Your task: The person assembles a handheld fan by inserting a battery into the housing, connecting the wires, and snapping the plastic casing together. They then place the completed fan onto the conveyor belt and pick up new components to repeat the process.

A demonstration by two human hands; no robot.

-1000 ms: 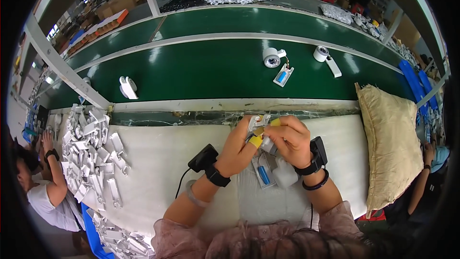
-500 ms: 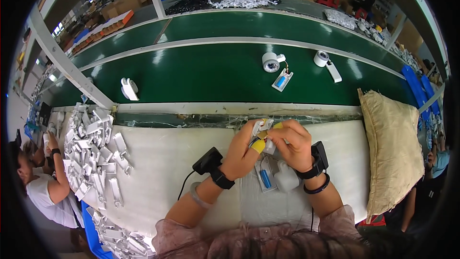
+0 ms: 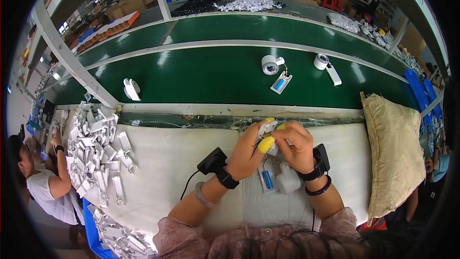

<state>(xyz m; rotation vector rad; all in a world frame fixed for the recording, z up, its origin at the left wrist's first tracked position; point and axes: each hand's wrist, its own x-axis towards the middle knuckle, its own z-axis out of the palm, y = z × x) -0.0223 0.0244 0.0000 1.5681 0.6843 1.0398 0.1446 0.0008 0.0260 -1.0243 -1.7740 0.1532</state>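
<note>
Fingers: both hands meet over the white work surface (image 3: pixel 182 163), fingertips pinched together on a small white part (image 3: pixel 266 129); yellow finger caps (image 3: pixel 266 144) show on at least two digits.
Left hand: the left hand (image 3: pixel 249 151) is curled, gripping the small white part from its side; a black wrist device (image 3: pixel 213 162) with a cable sits behind it.
Right hand: the right hand (image 3: pixel 298 146) is clenched round the same part; a black wrist device (image 3: pixel 320 156) and a dark bangle ring the wrist.
Count, belt: two tape rolls (image 3: pixel 270 64) and three single white pieces lie on the green conveyor belt (image 3: pixel 201 74).
Count, bench: one clear packet with a blue insert (image 3: pixel 267 181) and one white plastic piece (image 3: pixel 287 182) lie just under the hands; a heap of white parts (image 3: pixel 96 148), too many to count, lies to the left.
Count, other: one tan cushion (image 3: pixel 395 153) on the right; one seated person (image 3: pixel 40 182) at lower left.
Hidden: most of the held part is covered by the fingers, so its shape is hard to read; the packet is partly under the wrists.
Held part: small, white, glossy, at the bench's far edge, near the belt.
</note>
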